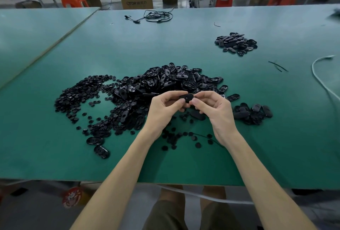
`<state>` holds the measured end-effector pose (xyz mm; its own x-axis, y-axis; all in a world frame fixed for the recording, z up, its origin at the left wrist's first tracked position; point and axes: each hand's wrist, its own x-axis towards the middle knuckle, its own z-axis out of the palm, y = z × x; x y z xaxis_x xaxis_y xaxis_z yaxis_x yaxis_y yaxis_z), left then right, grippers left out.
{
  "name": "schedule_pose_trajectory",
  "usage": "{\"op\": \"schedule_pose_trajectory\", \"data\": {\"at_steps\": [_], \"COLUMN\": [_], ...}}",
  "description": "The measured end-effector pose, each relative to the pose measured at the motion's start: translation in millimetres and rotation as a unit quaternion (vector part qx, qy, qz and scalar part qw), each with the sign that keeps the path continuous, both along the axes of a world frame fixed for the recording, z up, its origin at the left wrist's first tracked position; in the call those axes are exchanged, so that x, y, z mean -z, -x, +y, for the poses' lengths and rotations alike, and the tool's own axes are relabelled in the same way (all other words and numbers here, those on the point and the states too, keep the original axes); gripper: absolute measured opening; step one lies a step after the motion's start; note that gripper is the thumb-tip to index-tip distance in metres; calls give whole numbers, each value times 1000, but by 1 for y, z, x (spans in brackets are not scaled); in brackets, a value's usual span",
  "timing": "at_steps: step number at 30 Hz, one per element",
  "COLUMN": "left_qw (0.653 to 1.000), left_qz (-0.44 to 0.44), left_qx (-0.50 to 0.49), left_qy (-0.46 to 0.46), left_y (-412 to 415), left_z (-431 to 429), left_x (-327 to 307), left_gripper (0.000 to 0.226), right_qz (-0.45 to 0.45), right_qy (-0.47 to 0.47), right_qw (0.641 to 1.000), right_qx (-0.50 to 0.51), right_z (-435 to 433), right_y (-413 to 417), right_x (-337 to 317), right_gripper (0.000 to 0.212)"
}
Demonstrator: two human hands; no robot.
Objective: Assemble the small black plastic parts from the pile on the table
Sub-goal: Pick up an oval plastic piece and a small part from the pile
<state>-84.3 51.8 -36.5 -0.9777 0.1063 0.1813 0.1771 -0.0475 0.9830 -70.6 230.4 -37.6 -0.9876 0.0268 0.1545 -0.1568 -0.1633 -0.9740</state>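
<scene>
Your left hand (163, 108) and right hand (213, 106) both pinch small black oval plastic shell (186, 97): looks light, stiff, slick; grip rims.

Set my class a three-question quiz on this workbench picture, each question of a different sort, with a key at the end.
1. True or false: the left hand and right hand both pinch one oval black part between them.
2. Where does the small separate heap lie from the main pile? A) farther away and to the right B) nearer and to the left C) on the floor
3. Fill in: the cable at the right edge of the table is ___.
Key: 1 true; 2 A; 3 white.
</scene>
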Motion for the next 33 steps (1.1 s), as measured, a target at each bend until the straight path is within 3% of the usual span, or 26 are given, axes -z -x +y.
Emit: {"op": "schedule_pose_trajectory", "data": {"at_steps": [21,33], "left_qw": [1000,1000], "left_qz": [3,6], "left_qx": [7,-2], "left_qy": [-16,17], "left_y": [-4,-3], "left_z": [0,1], "left_x": [-2,1], "left_gripper": [21,21], "right_qz": [8,19], "right_qy": [-2,-84], "right_qw": [1000,995], "right_qx": [26,50], "right_z": [-2,-4], "right_y": [2,2], "right_x": [2,4], "right_gripper": [11,11]}}
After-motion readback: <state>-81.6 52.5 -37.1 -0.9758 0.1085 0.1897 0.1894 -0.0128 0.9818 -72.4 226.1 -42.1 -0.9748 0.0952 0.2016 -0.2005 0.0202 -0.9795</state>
